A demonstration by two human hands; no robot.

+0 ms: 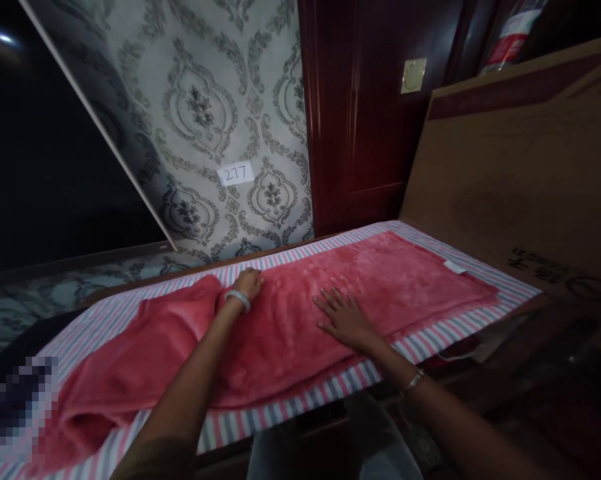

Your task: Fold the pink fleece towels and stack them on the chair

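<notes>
At the lower left of the frame a pink fleece blanket (290, 327) lies bunched and rumpled, then runs flat toward the right across a striped cloth (260, 417) that covers the table (330, 427). Just left of the centre, the left hand (247, 283) rests on the blanket's far edge with its fingers (254, 273) curled in, gripping the fleece where the rumpled part meets the flat part; a pale bangle (237, 299) sits on that wrist. A little right of centre, the right hand (345, 320) lies palm down on the blanket, its fingers (327, 300) spread wide and flat, holding nothing; a thin bracelet (414, 380) circles the wrist. Farther right a small white tag (453, 267) shows at the blanket's far corner. Behind, in the upper middle, patterned wallpaper (205, 100) carries a label reading 277 (236, 173), next to a dark red door (370, 113). A large cardboard sheet (520, 173) leans at the right.
</notes>
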